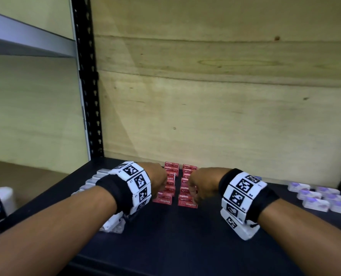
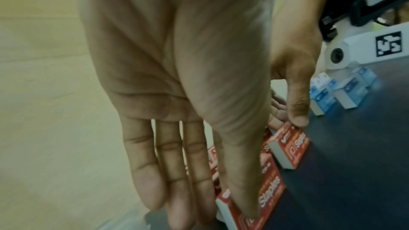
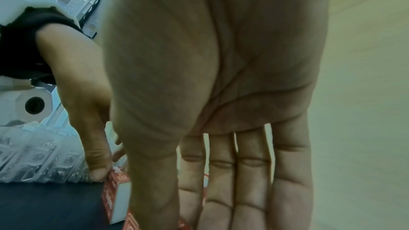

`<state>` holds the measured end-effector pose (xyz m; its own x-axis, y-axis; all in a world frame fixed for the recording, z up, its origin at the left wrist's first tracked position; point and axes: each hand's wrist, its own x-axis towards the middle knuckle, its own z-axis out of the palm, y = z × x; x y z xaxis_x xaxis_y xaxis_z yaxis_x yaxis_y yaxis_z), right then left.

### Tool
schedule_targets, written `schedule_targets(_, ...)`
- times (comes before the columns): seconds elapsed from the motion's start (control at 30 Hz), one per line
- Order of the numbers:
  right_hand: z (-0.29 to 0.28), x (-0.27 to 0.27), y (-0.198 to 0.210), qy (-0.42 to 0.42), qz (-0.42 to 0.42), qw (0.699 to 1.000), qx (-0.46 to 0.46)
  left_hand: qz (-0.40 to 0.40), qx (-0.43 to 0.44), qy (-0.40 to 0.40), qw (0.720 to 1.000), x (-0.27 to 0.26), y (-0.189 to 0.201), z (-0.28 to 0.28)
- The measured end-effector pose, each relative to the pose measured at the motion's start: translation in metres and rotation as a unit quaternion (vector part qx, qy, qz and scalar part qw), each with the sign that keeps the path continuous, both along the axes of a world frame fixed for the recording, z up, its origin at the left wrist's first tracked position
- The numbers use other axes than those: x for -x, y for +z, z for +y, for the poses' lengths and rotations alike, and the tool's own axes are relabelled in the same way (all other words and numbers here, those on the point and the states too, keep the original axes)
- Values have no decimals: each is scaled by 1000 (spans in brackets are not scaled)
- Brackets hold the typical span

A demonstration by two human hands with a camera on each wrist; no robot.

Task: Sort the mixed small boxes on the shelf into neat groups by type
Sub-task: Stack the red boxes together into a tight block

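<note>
Two rows of red staples boxes stand side by side at the back of the dark shelf [image 1: 185, 236]: a left row [image 1: 164, 200] and a right row [image 1: 187, 204]. My left hand [image 1: 157, 182] reaches down over the left row with its fingers straight, the thumb resting on the nearest red box [image 2: 272, 191]. My right hand [image 1: 197, 187] mirrors it on the right row, and its thumb touches the front red box [image 2: 289, 148]. Neither hand lifts a box. The fingertips are hidden behind the rows.
A row of clear plastic boxes [image 1: 90, 182] lies left of my left wrist. White and purple boxes [image 1: 315, 196] are grouped at the right. A wooden back panel [image 1: 225, 96] closes the shelf, and a black upright post [image 1: 88, 76] stands at the left.
</note>
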<state>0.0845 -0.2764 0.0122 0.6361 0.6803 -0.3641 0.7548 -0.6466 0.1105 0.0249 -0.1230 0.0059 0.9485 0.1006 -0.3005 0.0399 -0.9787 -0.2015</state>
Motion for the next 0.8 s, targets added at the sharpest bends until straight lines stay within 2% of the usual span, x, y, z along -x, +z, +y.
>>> schedule_targets(0.07, -2, 2, 0, 0, -4, 1000, -2, -19, -23, -19, 999, -1, -2, -5)
schedule_targets(0.17, -10, 4, 1, 3, -10, 1000, -10, 19, -76, -43, 996, 2, 1, -18)
schedule_targets(0.23, -17, 7, 4, -5, -16, 999, -34, 27, -82, -34, 996, 6, 3, -22)
schedule_targets(0.53, -74, 63, 10, -86, -80, 981, -157, -145, -5, -89, 985, 64, 9, -29)
schedule_targets(0.67, -95, 93, -4, -140, -73, 958, -238, -219, 67, -101, 968, 89, -19, -25)
schedule_targets(0.8, -99, 111, -42, -186, -19, 926, -327, -255, 145, -74, 953, 108, -53, -23)
